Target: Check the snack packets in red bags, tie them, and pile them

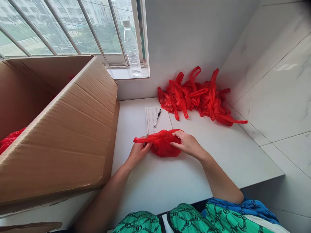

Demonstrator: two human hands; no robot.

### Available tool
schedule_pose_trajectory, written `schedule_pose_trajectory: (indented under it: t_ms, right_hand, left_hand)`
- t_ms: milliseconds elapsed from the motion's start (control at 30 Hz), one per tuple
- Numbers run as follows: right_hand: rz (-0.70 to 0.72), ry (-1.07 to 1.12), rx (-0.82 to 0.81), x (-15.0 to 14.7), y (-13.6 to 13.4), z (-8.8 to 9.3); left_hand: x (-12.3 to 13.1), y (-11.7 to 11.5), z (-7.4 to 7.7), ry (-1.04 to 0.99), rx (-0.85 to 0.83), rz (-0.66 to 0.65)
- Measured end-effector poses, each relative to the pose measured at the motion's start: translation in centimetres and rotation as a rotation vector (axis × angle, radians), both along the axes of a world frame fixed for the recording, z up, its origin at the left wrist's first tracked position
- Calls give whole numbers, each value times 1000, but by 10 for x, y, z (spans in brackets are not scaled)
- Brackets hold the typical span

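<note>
A red plastic bag point(165, 145) lies on the white tabletop in front of me, with something inside that I cannot make out. My left hand point(141, 150) grips its left side, thumb on top, near a handle loop that sticks out leftward. On the right side, my right hand point(183, 142) holds the bag's edge between thumb and fingers. Just behind the bag lies a printed sheet of paper point(150, 118) with a black-capped pen point(157, 118) resting on it.
Several knotted red bags point(194, 94) are heaped against the back wall. A large open cardboard box point(80, 129) stands at the left, with red plastic inside. On the sill of the barred window is a clear water bottle point(132, 50). A tiled wall point(272, 97) borders the right.
</note>
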State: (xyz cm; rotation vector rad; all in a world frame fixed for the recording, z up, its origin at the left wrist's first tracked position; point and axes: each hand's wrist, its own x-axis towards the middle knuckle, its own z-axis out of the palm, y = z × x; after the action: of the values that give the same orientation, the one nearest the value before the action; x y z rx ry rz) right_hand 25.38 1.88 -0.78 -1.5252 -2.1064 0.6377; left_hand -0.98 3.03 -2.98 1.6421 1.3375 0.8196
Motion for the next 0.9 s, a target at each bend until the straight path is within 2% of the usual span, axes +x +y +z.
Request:
schedule_pose_trajectory:
  t_ms: [67, 167, 300, 433, 567, 700, 833, 900]
  right_hand:
    - [33, 134, -56, 1, 4, -4]
    - [9, 420, -254, 1, 9, -10]
    - [-52, 867, -522, -10, 9, -10]
    - [73, 1058, -699, -20, 6, -3]
    - [51, 1149, -672, -20, 6, -5]
    - [-33, 1246, -644, -18, 10, -13]
    - [-95, 1281, -652, -20, 12, -17]
    - [-84, 1265, -655, -22, 11, -16]
  left_hand:
    - [-1, -1, 1, -135, -76, -1]
    - [-1, -1, 2, -471, -332, -4]
    - [1, 0, 2, -793, -611, 149]
    - [3, 2, 1, -888, -669, 231]
    - [3, 2, 4, -902, -644, 225]
    - [4, -1, 12, -904, -613, 139]
    - [10, -10, 19, -901, -627, -141]
    - [15, -16, 20, -830, -619, -221]
